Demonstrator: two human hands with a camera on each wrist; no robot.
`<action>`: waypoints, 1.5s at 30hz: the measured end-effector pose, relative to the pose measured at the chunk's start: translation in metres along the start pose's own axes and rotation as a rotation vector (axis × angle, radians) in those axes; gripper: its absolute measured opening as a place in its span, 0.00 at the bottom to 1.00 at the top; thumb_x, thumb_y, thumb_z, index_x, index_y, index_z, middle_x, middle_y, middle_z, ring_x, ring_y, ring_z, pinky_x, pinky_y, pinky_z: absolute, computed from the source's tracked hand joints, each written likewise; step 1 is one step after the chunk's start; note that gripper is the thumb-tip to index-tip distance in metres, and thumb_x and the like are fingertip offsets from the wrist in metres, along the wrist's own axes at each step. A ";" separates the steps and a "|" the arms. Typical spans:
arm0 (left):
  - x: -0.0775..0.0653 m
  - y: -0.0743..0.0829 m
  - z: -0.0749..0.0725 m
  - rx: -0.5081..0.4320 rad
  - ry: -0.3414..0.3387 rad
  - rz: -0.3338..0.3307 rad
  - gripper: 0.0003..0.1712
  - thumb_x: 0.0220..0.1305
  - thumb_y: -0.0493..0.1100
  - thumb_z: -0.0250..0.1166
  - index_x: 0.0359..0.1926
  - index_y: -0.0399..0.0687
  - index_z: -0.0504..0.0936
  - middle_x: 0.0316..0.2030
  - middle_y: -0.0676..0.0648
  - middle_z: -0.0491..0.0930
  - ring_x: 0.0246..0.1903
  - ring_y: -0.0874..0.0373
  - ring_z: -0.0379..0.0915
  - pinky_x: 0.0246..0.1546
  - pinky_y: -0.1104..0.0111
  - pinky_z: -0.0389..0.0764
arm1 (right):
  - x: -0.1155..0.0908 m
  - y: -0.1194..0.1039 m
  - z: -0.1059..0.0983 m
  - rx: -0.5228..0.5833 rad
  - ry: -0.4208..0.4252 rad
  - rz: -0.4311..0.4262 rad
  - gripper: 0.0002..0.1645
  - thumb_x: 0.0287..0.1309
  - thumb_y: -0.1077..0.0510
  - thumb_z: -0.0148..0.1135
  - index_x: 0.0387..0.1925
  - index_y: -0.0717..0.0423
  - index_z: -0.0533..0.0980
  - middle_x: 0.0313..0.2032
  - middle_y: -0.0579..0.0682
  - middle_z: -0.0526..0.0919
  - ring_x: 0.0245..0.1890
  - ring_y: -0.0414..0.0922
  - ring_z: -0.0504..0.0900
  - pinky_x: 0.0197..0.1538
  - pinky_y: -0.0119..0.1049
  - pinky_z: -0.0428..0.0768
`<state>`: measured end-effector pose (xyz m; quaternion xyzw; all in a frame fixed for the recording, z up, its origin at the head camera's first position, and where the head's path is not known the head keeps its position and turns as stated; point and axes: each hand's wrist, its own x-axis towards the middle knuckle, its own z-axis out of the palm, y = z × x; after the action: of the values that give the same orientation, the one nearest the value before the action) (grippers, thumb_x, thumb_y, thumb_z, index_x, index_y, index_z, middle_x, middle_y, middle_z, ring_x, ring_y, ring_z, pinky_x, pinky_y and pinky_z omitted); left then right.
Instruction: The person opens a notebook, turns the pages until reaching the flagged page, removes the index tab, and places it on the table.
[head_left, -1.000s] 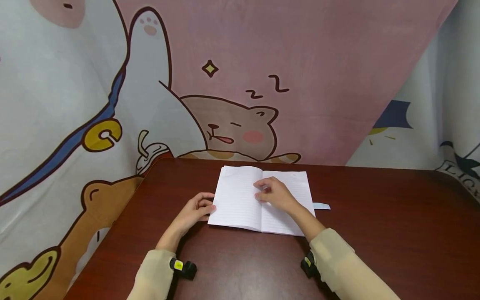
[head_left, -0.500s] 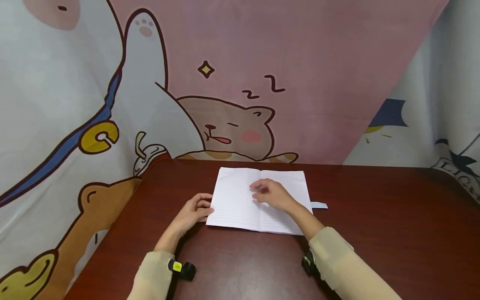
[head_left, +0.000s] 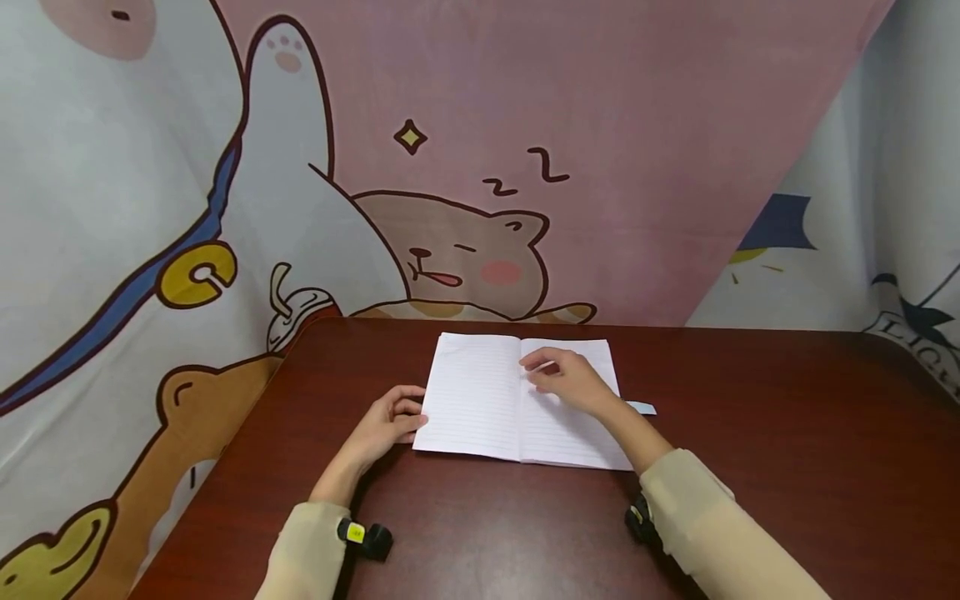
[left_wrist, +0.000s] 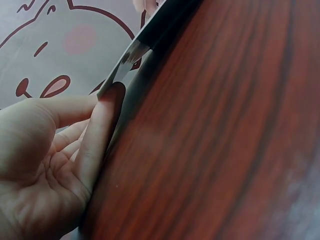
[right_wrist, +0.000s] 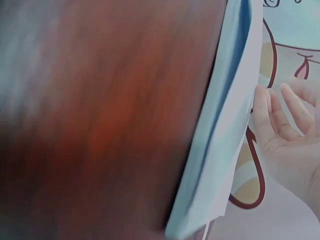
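Note:
An open notebook [head_left: 472, 400] with lined white pages lies on the table. My left hand [head_left: 386, 425] pinches its left edge, the thumb on top and a finger underneath, as the left wrist view shows at the edge of the notebook [left_wrist: 111, 82]. Over the right page, near the centre fold, is my right hand [head_left: 570, 379], its fingers loosely bent with nothing between them. In the right wrist view that hand [right_wrist: 287, 120] appears beyond the lifted-looking edge of the pages [right_wrist: 227, 135], fingertips close to the paper.
A pale blue strip [head_left: 642, 407] sticks out past the notebook's right edge. The dark brown wooden table [head_left: 765, 433] extends on both sides. Behind it hangs a cloth [head_left: 637, 167] with cartoon animals. Each wrist wears a small black camera [head_left: 375, 542].
My right hand first drifts slightly left with the view, then moves right, from the fold to over the right page. My left hand stays at the notebook's left edge.

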<state>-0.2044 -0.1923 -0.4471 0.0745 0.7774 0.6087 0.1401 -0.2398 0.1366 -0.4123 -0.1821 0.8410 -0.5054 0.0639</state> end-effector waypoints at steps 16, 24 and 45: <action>0.000 0.002 0.000 0.016 0.002 0.001 0.26 0.68 0.33 0.63 0.64 0.35 0.67 0.46 0.34 0.80 0.36 0.62 0.80 0.36 0.69 0.84 | -0.008 0.004 -0.036 -0.174 0.140 0.029 0.16 0.64 0.61 0.63 0.53 0.61 0.80 0.54 0.59 0.84 0.53 0.57 0.82 0.53 0.45 0.79; -0.003 0.000 -0.001 0.036 -0.001 0.000 0.26 0.68 0.34 0.62 0.64 0.35 0.67 0.46 0.34 0.80 0.37 0.62 0.79 0.36 0.70 0.84 | -0.012 0.003 -0.046 -0.187 0.148 0.043 0.17 0.64 0.60 0.64 0.54 0.60 0.79 0.54 0.61 0.84 0.55 0.58 0.82 0.54 0.46 0.78; -0.002 0.000 -0.002 0.031 -0.005 -0.004 0.26 0.68 0.35 0.62 0.65 0.37 0.68 0.46 0.36 0.80 0.37 0.62 0.80 0.37 0.69 0.84 | -0.015 0.011 -0.069 -0.212 0.172 0.043 0.21 0.64 0.58 0.64 0.57 0.60 0.78 0.56 0.62 0.82 0.53 0.57 0.82 0.45 0.33 0.78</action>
<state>-0.2028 -0.1950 -0.4468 0.0768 0.7865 0.5960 0.1421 -0.2485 0.2040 -0.3903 -0.1260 0.8957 -0.4260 -0.0173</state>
